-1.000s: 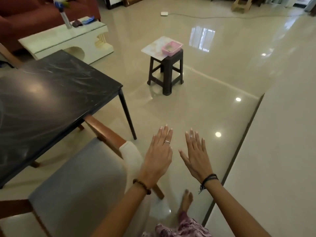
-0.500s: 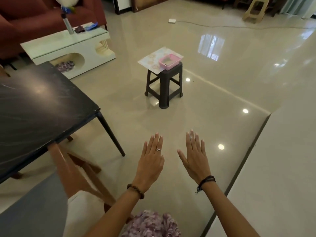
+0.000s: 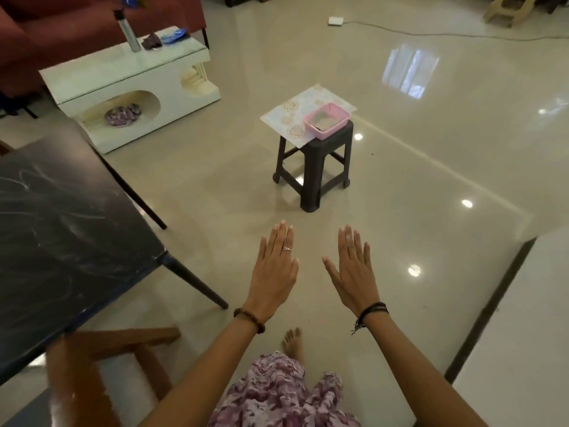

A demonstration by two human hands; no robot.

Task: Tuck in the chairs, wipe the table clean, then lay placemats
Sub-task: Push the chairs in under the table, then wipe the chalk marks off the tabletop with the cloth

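Closer now to the dark stool point(image 3: 314, 167) bearing patterned placemats point(image 3: 292, 114), my empty flat hands, left hand point(image 3: 272, 274) and right hand point(image 3: 354, 272), hover apart; the smeared black marble desk point(image 3: 61, 241) remains unwiped.

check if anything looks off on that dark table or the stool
The dark table is covered in pale swirly smears, so it looks unwiped. On the stool, the placemat overhangs the seat's edge, pinned by a pink tub.
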